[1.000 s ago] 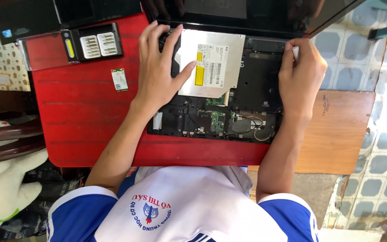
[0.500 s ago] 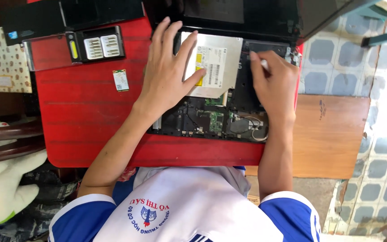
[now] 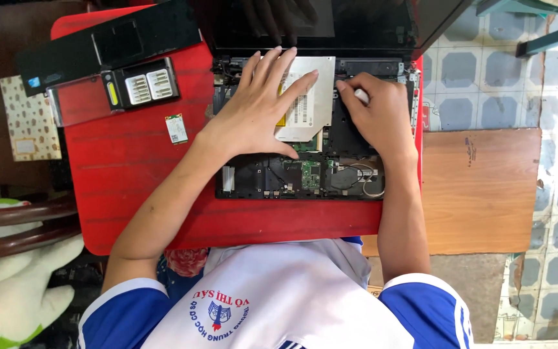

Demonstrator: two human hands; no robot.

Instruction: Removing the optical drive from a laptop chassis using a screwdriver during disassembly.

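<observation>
My left hand [image 3: 253, 113] lies flat and spread on the silver optical drive [image 3: 305, 97], fingers apart and pressing rather than clamped on anything; the drive sits in the upper middle of the opened laptop base [image 3: 305, 174], on the red counter [image 3: 130, 161]. My right hand [image 3: 379, 116] is curled just beside the drive's right edge, fingertips together over a small white thing I cannot make out, so I cannot tell whether that grip is closed on it. I judge the drive to be light but stiff: a thin, flat metal box with a smooth, slightly slippery lid and a paper label, best held by its long edges and not squeezed across the top, which could dent. Below it the green circuit board [image 3: 310, 173] and thin looping wires [image 3: 366, 181] look fragile, so I would keep my fingers off them. The base is matt black plastic, ribbed and full of small recesses. On the counter to the left lie a long black panel [image 3: 104, 45], a dark screwdriver-bit case [image 3: 140, 84] with rows of pale metal bits, and a small green card [image 3: 176, 128]. The counter is glossy, hard and faintly scuffed.
</observation>
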